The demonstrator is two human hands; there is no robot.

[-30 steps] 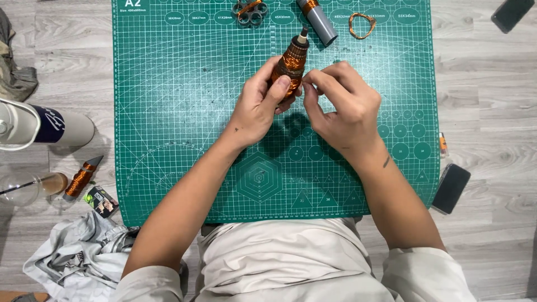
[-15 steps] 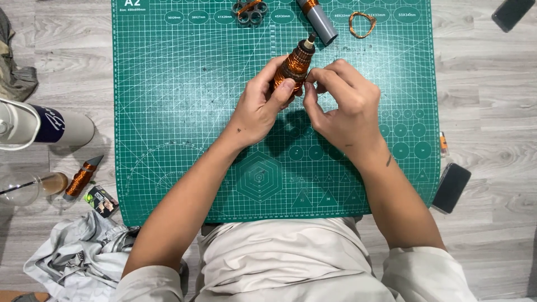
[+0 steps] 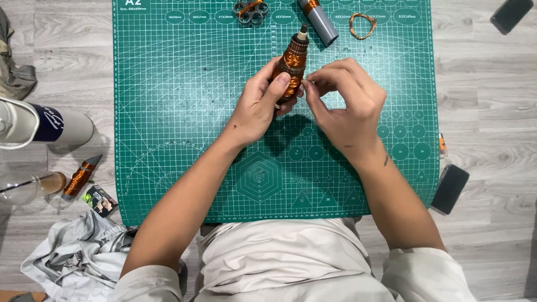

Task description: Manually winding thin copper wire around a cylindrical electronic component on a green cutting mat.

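Seen from above, over the green cutting mat's (image 3: pixel 168 112) far edge — left hand (image 3: pixel 258 106) grasping a copper-wound armature (image 3: pixel 291 66), right hand (image 3: pixel 344 103) fingertips pinched beside it.

Cutting mat (image 3: pixel 184 112) lies on floor, in front of the person. Both hands meet over mat centre-top: left hand (image 3: pixel 258 106) wraps the wound coil (image 3: pixel 291 64), right hand (image 3: pixel 347 103) just right of it, fingertips touching coil. Along mat's far edge: metal part (image 3: pixel 251 11), tube (image 3: pixel 319 21), wire loop (image 3: pixel 363 24). Left of mat: bottle (image 3: pixel 39 126), second coil (image 3: pixel 79 178), glass (image 3: pixel 22 187), cloth (image 3: pixel 72 257). Right of mat: two phones (image 3: pixel 451 188).
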